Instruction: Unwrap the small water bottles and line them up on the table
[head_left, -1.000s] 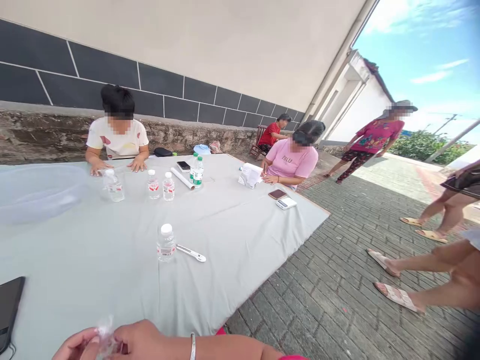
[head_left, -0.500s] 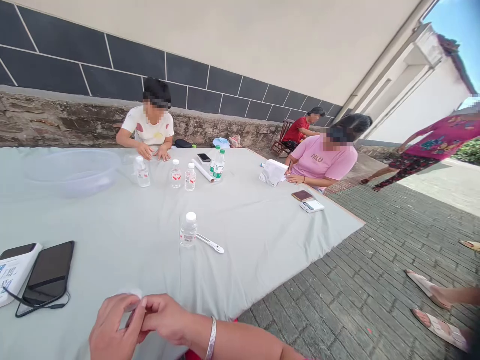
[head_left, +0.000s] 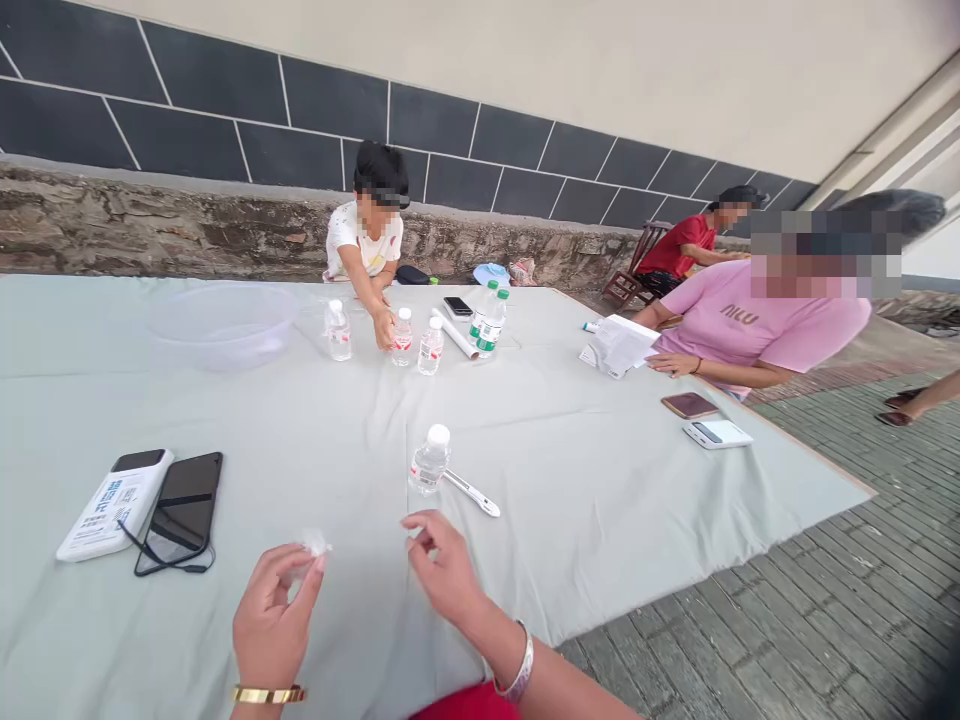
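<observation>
My left hand, with a gold bracelet on its wrist, pinches a small crumpled piece of thin whitish see-through plastic between thumb and fingers above the cloth. To the right, my right hand is apart from it, its fingers loosely bent and nothing visible in them; a silver bangle is on that wrist. Just beyond my right hand stands a small clear water bottle with a white cap, upright. A white pen-like tool lies beside the bottle, close to my right fingertips.
A power bank and a black phone lie left on the cloth-covered table. Behind are a clear basin, bottles and a paper roll. A person opposite touches a bottle; another holds papers.
My hands have separated; the right has moved away to the right, while the left keeps the plastic. The view has swung left. The person opposite has reached out to a bottle.
</observation>
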